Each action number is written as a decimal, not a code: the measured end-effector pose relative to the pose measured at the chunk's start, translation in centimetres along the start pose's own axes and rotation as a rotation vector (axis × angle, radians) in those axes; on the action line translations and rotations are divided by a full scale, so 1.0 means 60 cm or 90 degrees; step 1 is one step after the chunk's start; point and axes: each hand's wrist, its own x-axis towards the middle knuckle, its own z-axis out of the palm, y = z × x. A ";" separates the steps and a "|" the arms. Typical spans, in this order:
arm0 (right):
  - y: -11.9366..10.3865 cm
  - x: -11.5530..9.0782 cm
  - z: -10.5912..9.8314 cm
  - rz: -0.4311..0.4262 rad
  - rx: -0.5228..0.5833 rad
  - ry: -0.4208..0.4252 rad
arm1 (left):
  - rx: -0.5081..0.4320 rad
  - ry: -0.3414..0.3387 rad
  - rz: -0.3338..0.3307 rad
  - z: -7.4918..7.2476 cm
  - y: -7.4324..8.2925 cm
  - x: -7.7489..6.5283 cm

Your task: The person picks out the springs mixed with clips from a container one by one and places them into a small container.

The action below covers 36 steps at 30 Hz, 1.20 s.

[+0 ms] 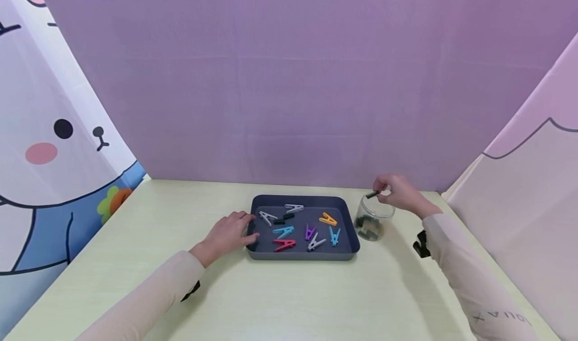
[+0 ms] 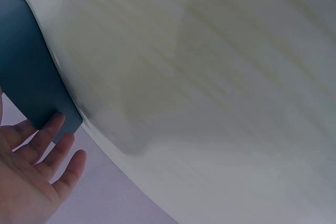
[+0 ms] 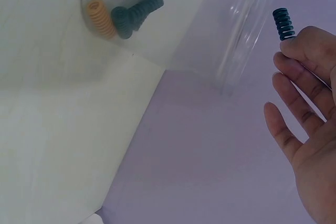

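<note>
A small dark green coil spring is pinched between the thumb and index finger of my right hand. In the head view the spring is over the mouth of a clear jar. Green springs and orange springs lie at the jar's bottom. My left hand rests at the left rim of a dark grey tray, its index finger and thumb reaching over the edge. Seen from the left wrist, its loosely spread fingers touch the tray's outer wall.
Inside the tray are two dark springs and several small plastic clips, among them a red clip, a yellow clip and a purple clip. A purple cloth hangs behind the pale table.
</note>
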 end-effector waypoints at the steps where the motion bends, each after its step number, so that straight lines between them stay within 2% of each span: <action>1: 0.002 -0.001 0.000 0.001 0.001 0.000 | -0.001 0.000 0.000 0.000 0.000 0.000; 10: 0.009 -0.013 0.005 0.026 0.015 -0.022 | 0.000 0.000 -0.001 -0.001 0.000 0.000; 36: 0.022 -0.022 0.035 0.001 -0.013 -0.042 | -0.003 -0.003 -0.005 -0.005 0.002 -0.002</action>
